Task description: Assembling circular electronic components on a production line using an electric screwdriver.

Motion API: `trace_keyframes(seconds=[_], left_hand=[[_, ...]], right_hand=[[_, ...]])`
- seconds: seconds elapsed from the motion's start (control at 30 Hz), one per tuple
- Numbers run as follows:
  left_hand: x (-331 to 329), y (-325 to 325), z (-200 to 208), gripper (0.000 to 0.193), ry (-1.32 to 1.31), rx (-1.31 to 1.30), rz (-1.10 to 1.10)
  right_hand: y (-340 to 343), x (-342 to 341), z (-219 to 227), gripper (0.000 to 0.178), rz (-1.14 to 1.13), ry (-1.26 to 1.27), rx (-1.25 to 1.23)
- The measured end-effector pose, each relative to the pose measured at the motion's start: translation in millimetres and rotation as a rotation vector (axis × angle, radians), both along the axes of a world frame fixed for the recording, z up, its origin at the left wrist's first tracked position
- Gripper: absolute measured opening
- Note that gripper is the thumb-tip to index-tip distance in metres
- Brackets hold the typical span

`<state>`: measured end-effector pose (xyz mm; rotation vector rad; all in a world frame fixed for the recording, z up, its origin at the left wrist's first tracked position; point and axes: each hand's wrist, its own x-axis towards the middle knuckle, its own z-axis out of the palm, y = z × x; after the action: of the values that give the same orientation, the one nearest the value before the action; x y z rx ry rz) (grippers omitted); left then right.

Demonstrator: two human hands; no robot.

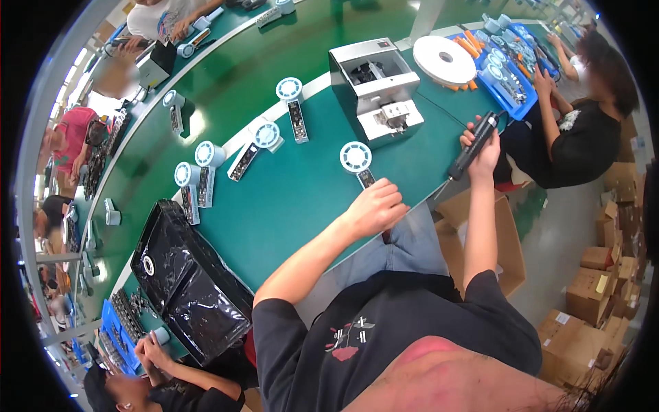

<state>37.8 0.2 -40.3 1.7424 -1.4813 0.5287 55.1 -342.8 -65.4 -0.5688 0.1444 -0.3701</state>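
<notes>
My left hand (376, 207) is closed round the lower end of a light-blue device (355, 157) at the bench's front edge. The device has a round slotted head and an opened, narrow body with a dark circuit inside; my fingers hide its lower part. Raised to the right, my right hand (486, 152) grips a black electric screwdriver (473, 145). Its thin bit points down and to the left, apart from the device. Beyond my hands stands a silver and black screw feeder (376, 93).
More such devices (266, 134) lie across the green bench (288, 199). A black plastic-lined tray (195, 281) is at left. A white reel (444, 60) and blue bins (511, 96) stand at far right. Co-workers sit on both sides; an open carton (511, 240) is beside my legs.
</notes>
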Motion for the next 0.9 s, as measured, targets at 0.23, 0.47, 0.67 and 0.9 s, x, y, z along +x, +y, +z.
trace_keyframes(seconds=[0.23,0.47,0.67,0.9], left_hand=[[-10,0,-3,0.037,0.030,-0.026,0.049],[-9,-4,-3,0.028,0.081,-0.037,0.127],[-8,-4,0,0.021,0.088,-0.007,0.125],[-14,-3,1,0.020,0.100,0.006,0.128]], right_hand=[[0,-4,1,0.053,0.067,0.038,-0.014],[0,-5,2,0.053,0.047,0.004,-0.014],[1,-7,4,0.052,0.063,0.001,-0.023],[7,-5,10,0.051,0.042,0.046,-0.039]])
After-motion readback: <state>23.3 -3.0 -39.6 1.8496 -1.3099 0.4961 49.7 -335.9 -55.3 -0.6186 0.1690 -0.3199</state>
